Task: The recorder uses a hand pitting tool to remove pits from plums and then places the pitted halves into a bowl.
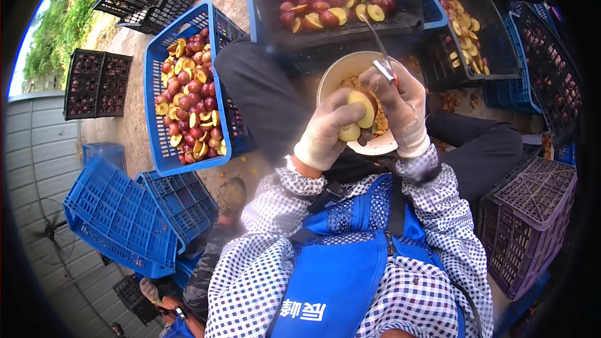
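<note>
Both gloved grips meet over a cream bowl: left one closed on cut fruit halves, right one closed on a small knife.

Left hand (328, 130) wraps a yellow-fleshed fruit half (362, 107) with a second piece (349, 132) just below it, both held above the cream bowl (338, 70), which holds pits and scraps. Right hand (404, 106) is clenched on the red-handled knife (382, 56), blade pointing up and away, touching the left fingers. Beyond the bowl sits a black crate (400, 0) of red whole and halved fruit; a blue crate (156, 119) to the left is filled with the same mix, and another dark crate (494, 62) at right holds halves. Empty blue crates (119, 219) lie lower left, a purple crate (532, 225) lower right. Both forearms, in checked sleeves, rise from the lower edge.
</note>
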A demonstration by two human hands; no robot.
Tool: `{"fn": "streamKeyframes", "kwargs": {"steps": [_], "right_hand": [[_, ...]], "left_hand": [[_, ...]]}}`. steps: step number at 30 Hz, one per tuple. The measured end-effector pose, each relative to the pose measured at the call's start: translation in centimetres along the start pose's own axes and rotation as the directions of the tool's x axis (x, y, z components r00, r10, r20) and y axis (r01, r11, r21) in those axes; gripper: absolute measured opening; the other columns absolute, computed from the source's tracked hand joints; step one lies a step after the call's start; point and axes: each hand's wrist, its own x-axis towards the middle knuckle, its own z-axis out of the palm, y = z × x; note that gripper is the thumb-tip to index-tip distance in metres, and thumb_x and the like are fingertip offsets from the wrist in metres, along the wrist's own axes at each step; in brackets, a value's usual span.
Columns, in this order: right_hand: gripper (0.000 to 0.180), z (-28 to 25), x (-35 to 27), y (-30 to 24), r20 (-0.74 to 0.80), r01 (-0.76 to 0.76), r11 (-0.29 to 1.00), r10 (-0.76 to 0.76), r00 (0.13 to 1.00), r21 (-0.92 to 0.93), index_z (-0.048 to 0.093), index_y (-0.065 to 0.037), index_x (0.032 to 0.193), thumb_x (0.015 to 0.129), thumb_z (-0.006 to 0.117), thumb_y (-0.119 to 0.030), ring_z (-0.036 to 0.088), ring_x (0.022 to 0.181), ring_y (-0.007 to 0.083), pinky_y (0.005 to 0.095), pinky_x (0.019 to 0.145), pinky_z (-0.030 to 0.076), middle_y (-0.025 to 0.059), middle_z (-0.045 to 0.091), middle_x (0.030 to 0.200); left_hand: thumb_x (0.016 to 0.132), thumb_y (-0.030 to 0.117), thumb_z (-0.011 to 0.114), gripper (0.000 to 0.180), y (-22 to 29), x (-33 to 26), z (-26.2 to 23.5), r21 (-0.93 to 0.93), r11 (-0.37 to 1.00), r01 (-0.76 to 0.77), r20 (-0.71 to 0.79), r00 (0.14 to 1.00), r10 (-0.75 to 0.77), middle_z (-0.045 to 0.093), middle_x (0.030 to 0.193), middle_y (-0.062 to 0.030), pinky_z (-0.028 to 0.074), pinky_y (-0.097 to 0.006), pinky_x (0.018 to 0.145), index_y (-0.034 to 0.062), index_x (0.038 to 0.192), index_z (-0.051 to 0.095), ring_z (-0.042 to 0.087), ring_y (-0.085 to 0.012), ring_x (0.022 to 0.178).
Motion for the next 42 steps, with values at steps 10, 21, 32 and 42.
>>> {"fn": "streamKeyframes", "kwargs": {"steps": [10, 21, 32, 42], "right_hand": [[0.023, -9.3, -0.3, -3.2, -0.292, -0.224, 0.974, 0.227, 0.929, 0.046, 0.065, -0.001, 0.093, 0.092, 0.069, -0.023, 0.043, 0.052, 0.0010, 0.0175, 0.048, 0.031, 0.0030, 0.065, 0.078], [0.021, -12.5, -0.2, 0.4, -0.449, -0.325, 0.922, 0.387, 0.805, 0.213, 0.062, 0.000, 0.093, 0.091, 0.069, -0.019, 0.053, 0.068, 0.0058, 0.0190, 0.060, 0.038, 0.0027, 0.063, 0.079], [0.026, -11.6, -0.1, 4.8, -0.342, -0.476, 0.876, 0.471, 0.813, 0.075, 0.064, -0.001, 0.097, 0.092, 0.068, -0.026, 0.042, 0.049, 0.0019, 0.0199, 0.045, 0.031, 0.0004, 0.062, 0.072], [0.026, -10.4, -0.5, 4.0, -0.296, -0.433, 0.896, 0.389, 0.872, -0.097, 0.063, -0.001, 0.103, 0.092, 0.062, -0.025, 0.048, 0.064, 0.0028, 0.0210, 0.056, 0.037, -0.0005, 0.058, 0.072]], "left_hand": [[0.098, 0.032, 0.064, 0.044, 12.4, -9.5, -9.7, 0.786, 0.615, -0.067, -0.527, 0.450, 0.722, 0.061, 0.079, -0.0032, 0.051, -0.023, 0.057, -0.0056, 0.121, 0.058, 0.059, -0.0084, 0.067], [0.087, 0.022, 0.067, 0.044, 13.4, 24.8, -6.5, 0.978, 0.177, -0.115, 0.026, 0.898, 0.439, 0.065, 0.116, -0.0166, 0.053, -0.036, 0.087, 0.0024, 0.126, 0.061, 0.065, -0.0255, 0.101], [0.075, 0.020, 0.075, 0.039, 14.0, 30.5, -13.9, 0.862, -0.433, 0.265, -0.036, 0.883, 0.468, 0.062, 0.119, -0.0206, 0.047, -0.043, 0.099, 0.0101, 0.112, 0.067, 0.059, -0.0367, 0.112], [0.098, 0.052, 0.055, 0.065, 9.6, 15.9, -2.0, -0.128, 0.986, -0.109, 0.089, 0.989, 0.121, 0.055, 0.132, -0.0179, 0.062, -0.033, 0.069, 0.0025, 0.140, 0.045, 0.063, -0.0325, 0.112]]}}
